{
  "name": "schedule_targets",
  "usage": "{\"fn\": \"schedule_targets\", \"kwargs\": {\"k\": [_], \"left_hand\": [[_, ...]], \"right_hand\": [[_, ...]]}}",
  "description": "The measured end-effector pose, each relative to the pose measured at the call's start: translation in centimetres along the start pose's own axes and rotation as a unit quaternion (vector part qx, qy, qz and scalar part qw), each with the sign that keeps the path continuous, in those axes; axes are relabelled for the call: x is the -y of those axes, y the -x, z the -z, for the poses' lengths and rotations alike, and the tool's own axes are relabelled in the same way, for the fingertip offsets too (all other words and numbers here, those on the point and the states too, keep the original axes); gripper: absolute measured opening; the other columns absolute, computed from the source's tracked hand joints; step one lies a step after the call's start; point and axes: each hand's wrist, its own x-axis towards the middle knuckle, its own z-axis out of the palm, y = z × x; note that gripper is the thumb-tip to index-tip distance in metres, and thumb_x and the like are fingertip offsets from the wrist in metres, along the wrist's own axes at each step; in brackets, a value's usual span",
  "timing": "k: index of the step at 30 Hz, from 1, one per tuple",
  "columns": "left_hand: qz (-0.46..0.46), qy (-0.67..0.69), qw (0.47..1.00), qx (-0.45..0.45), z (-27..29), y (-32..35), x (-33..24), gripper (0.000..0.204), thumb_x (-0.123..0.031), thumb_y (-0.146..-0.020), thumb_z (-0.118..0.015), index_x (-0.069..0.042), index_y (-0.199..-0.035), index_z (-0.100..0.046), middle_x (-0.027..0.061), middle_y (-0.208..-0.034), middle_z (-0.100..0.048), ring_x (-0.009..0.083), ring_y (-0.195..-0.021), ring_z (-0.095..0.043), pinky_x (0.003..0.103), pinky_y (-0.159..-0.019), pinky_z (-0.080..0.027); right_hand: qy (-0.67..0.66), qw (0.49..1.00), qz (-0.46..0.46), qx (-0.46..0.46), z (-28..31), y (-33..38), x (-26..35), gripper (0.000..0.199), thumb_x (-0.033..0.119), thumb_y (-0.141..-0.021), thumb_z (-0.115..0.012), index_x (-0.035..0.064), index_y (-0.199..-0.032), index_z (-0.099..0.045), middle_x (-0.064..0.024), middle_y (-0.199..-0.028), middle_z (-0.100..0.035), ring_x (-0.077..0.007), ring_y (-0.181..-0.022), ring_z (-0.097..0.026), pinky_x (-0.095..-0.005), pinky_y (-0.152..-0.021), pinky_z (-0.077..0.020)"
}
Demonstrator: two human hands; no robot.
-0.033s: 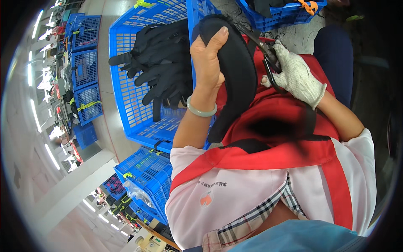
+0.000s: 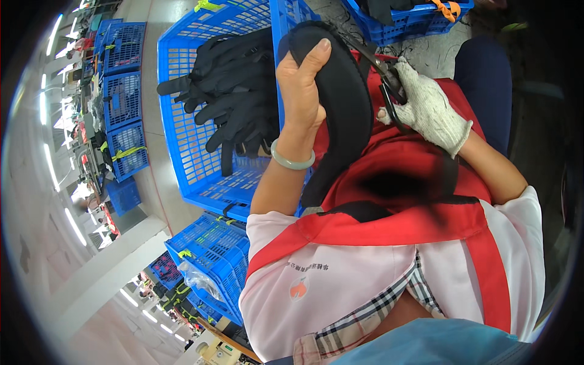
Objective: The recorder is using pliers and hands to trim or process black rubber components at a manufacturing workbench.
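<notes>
My bare left hand [image 2: 302, 79] grips a curved, padded black strap [image 2: 348, 97], its thumb lying on the strap's face. The strap's lower end hangs down across my lap beside the red apron [image 2: 389, 155]. On my right hand [image 2: 426, 103] is a white knit glove, and its fingers are wrapped round the black handles of a pair of scissors [image 2: 395, 91]. The scissors' blades point up and left, beside the strap's outer edge near its top. Whether the blade tips touch the strap I cannot tell.
Left of my arm stands a large blue crate [image 2: 182, 146] with a heap of black straps [image 2: 237, 85] in it. Another blue crate [image 2: 401, 27] with black pieces is at the top right. More blue crates [image 2: 213, 249] stand at the lower left. Dark thread scraps litter the floor.
</notes>
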Motion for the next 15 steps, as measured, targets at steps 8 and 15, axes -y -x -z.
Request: {"fn": "schedule_targets", "kwargs": {"k": [8, 15], "left_hand": [[0.027, 0.026, 0.999, -0.013, -0.3, 0.1, 0.7, 0.01, -0.007, -0.085, -0.066, -0.003, -0.094, -0.064, 0.003, -0.085, -0.066, 0.011, -0.074, -0.062, 0.023, -0.068, -0.051], [0.001, 0.009, 1.0, -0.025, -0.2, 0.3, 0.6, 0.011, -0.006, -0.084, -0.067, -0.003, -0.095, -0.064, 0.0031, -0.087, -0.066, 0.0109, -0.075, -0.062, 0.023, -0.069, -0.051]], "right_hand": [[-0.013, 1.0, 0.028, -0.004, -0.7, -0.9, -0.7, 0.07, 0.052, -0.071, -0.074, 0.0002, -0.111, -0.05, -0.0115, -0.063, -0.059, -0.0301, -0.062, -0.063, -0.0394, -0.055, -0.0457], [-0.133, 0.99, 0.028, 0.019, -0.4, -0.9, -0.4, 0.057, 0.047, -0.077, -0.073, -0.0005, -0.102, -0.053, -0.013, -0.062, -0.057, -0.031, -0.06, -0.06, -0.0393, -0.055, -0.0441]]}}
